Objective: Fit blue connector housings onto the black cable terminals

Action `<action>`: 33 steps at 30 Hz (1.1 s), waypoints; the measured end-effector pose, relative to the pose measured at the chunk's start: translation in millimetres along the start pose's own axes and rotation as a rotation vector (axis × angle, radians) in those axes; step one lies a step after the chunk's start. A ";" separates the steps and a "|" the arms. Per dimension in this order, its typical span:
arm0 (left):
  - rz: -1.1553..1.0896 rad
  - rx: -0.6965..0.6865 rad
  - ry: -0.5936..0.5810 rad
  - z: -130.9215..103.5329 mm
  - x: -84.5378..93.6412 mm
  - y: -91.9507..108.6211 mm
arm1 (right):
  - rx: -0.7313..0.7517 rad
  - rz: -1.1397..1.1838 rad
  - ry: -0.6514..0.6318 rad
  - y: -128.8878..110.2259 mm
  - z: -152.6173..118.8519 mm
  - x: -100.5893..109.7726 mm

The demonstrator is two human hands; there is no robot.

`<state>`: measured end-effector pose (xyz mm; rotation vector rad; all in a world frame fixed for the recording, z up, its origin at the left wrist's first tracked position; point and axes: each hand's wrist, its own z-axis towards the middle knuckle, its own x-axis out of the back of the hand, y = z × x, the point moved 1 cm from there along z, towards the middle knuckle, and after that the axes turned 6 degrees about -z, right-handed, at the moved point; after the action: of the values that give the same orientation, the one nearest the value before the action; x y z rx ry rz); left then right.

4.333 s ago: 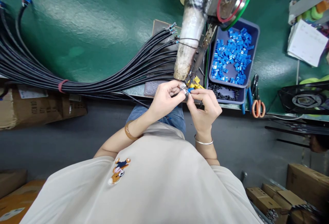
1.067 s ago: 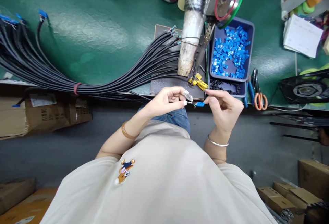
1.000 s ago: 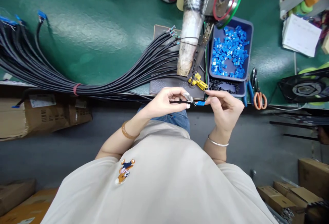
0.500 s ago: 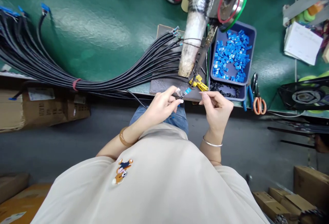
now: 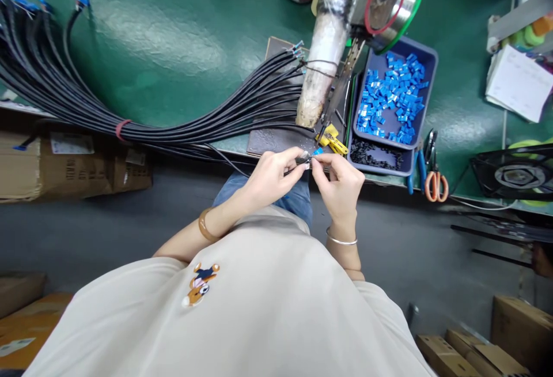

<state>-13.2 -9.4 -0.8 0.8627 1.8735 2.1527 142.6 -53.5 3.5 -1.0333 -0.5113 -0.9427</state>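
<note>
My left hand point(image 5: 276, 176) pinches a black cable point(image 5: 303, 158) near its end, just beyond the bench's front edge. A small blue connector point(image 5: 318, 151) shows past the fingertips. My right hand point(image 5: 341, 184) is closed in a pinch, its fingertips meeting the cable end right beside the connector. Whatever sits between those fingers is too small and hidden to make out. Just beyond both hands lies a yellow clip-like piece point(image 5: 333, 138) on the dark work board point(image 5: 268, 140).
A bundle of black cables point(image 5: 173, 138) crosses the green bench point(image 5: 151, 37) from the left. A wrapped pipe point(image 5: 318, 71) hangs over the board. On the right are a tray point(image 5: 427, 86) of blue connectors, a lower tray point(image 5: 380, 168) of black bits, pliers point(image 5: 421, 166) and orange-handled scissors point(image 5: 436, 185).
My right hand has moved left, from apart to touching the cable end by the blue connector. My left hand keeps its pinch. The view has shifted slightly.
</note>
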 end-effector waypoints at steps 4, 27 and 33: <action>0.069 -0.057 0.098 1.7 -3.5 -3.9 | 0.014 -0.031 0.012 -0.1 -2.2 -1.3; -0.568 0.195 0.010 17.6 10.5 -12.6 | -0.274 0.331 0.281 3.5 -5.7 15.5; -0.525 0.131 0.018 20.2 3.5 -12.4 | -0.118 0.215 0.140 0.2 -5.8 0.4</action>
<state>-8.7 12.1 -10.5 0.3125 1.9859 1.7378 142.6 -58.8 1.1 -1.0960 -0.2252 -0.8540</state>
